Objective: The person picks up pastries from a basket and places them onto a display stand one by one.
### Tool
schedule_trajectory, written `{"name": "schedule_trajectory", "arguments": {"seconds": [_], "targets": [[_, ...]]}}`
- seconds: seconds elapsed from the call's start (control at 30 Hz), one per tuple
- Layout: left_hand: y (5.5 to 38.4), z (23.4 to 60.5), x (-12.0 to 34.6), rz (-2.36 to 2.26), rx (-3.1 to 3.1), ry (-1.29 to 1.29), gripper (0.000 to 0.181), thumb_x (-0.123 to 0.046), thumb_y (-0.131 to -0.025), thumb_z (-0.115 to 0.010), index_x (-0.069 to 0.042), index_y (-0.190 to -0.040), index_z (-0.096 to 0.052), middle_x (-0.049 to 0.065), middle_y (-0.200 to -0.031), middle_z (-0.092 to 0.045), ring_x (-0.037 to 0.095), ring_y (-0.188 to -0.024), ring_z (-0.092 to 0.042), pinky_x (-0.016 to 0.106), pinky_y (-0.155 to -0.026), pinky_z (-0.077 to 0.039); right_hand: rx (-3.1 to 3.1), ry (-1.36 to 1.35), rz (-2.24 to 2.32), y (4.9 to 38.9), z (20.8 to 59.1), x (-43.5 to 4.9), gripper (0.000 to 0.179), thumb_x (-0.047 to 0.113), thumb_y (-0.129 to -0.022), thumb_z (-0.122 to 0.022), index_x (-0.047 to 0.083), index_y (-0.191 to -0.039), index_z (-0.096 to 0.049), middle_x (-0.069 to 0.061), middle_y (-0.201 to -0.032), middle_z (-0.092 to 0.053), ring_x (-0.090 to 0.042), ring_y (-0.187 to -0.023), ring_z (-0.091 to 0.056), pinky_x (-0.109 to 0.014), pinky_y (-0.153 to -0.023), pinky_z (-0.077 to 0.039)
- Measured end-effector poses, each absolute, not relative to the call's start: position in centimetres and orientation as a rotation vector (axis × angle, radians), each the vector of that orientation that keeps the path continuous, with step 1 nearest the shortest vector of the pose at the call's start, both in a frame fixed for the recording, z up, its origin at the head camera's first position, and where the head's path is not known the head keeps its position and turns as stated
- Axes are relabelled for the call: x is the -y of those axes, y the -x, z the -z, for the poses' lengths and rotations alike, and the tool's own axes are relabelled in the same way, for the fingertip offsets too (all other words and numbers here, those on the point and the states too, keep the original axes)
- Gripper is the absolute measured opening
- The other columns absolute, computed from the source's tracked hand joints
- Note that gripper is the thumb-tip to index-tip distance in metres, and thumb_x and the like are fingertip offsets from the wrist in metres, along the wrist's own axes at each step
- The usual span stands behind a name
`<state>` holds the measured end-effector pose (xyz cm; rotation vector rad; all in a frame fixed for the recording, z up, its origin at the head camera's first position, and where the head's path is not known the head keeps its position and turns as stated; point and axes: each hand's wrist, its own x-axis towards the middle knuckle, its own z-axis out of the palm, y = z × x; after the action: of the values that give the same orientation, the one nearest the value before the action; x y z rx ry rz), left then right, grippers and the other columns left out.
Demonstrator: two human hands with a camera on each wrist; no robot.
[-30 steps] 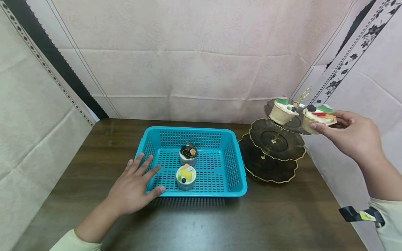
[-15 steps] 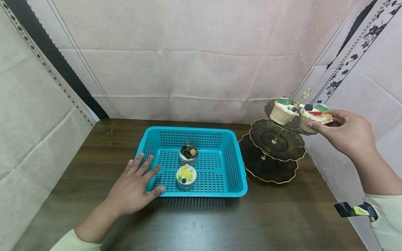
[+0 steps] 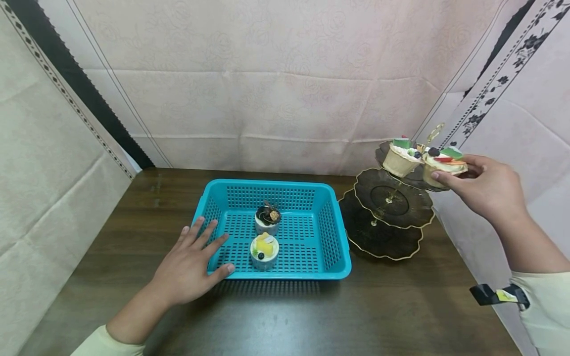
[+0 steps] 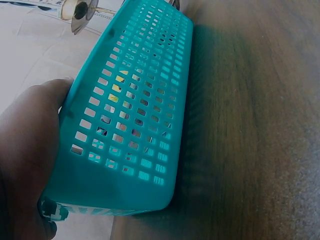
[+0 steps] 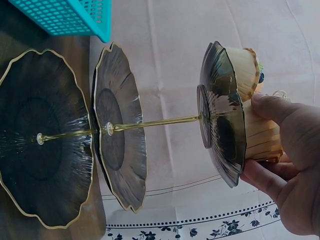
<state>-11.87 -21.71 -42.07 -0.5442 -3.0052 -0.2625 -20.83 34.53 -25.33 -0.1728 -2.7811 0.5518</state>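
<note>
My right hand [image 3: 492, 190] pinches a fruit-topped cupcake [image 3: 442, 167] between thumb and fingers, at the top plate of a three-tiered cake stand [image 3: 387, 198]. In the right wrist view this cupcake [image 5: 262, 132] is at the top plate [image 5: 227, 125]; whether its base touches the plate I cannot tell. Beside it on that plate stands another cupcake [image 3: 400, 160] with cream and a green piece. My left hand [image 3: 187, 269] rests with spread fingers on the left front corner of a blue plastic basket [image 3: 285, 276]. Inside the basket are a chocolate-topped cake [image 3: 267, 220] and a yellow-fruit cake [image 3: 264, 251].
The basket and stand are side by side on a dark wooden table [image 3: 276, 316]. The stand's middle plate [image 3: 414, 207] and bottom plate [image 3: 383, 242] bear nothing. Pale cloth [image 3: 285, 99] hangs behind the table and at both sides.
My right hand has moved a little to the left with its cupcake, nearer to the other cupcake on the top plate. The left hand and basket have stayed in place.
</note>
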Motion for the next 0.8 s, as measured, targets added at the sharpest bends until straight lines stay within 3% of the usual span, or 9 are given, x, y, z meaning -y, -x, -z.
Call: {"name": "schedule_trajectory", "arguments": {"seconds": [0.33,0.67,0.8], "targets": [[11.82,41.85,21.64,0.267,3.007,0.546,0.084,-0.078,-0.097,-0.035,-0.018,-0.154,-0.05,0.016,-0.167,-0.025,0.041,-0.155,-0.004,0.064,-0.12,-0.011,2.807,0.086,-0.529,20.88,25.2,-34.49,0.085,0.06,-0.091,-0.07,-0.009,-0.138,-0.056,-0.032,-0.111,-0.069,-0.037,-0.092,-0.063,-0.033,-0.052,-0.043],[11.79,41.82,21.63,0.278,3.009,0.548,0.085,-0.078,-0.097,-0.035,-0.017,-0.154,-0.049,0.016,-0.167,-0.024,0.041,-0.155,-0.004,0.063,-0.121,-0.01,2.832,0.048,-0.519,20.77,25.18,-34.74,0.084,0.061,-0.093,-0.065,-0.007,-0.143,-0.052,-0.034,-0.116,-0.067,-0.045,-0.1,-0.063,-0.038,-0.06,-0.045],[11.82,41.85,21.65,0.275,3.011,0.547,0.085,-0.078,-0.097,-0.035,-0.018,-0.154,-0.049,0.016,-0.167,-0.024,0.041,-0.155,-0.003,0.064,-0.12,-0.01,2.845,0.075,-0.54,20.53,25.15,-34.8,0.091,0.062,-0.094,-0.063,-0.006,-0.15,-0.042,-0.035,-0.123,-0.063,-0.052,-0.109,-0.061,-0.045,-0.068,-0.045]]}}
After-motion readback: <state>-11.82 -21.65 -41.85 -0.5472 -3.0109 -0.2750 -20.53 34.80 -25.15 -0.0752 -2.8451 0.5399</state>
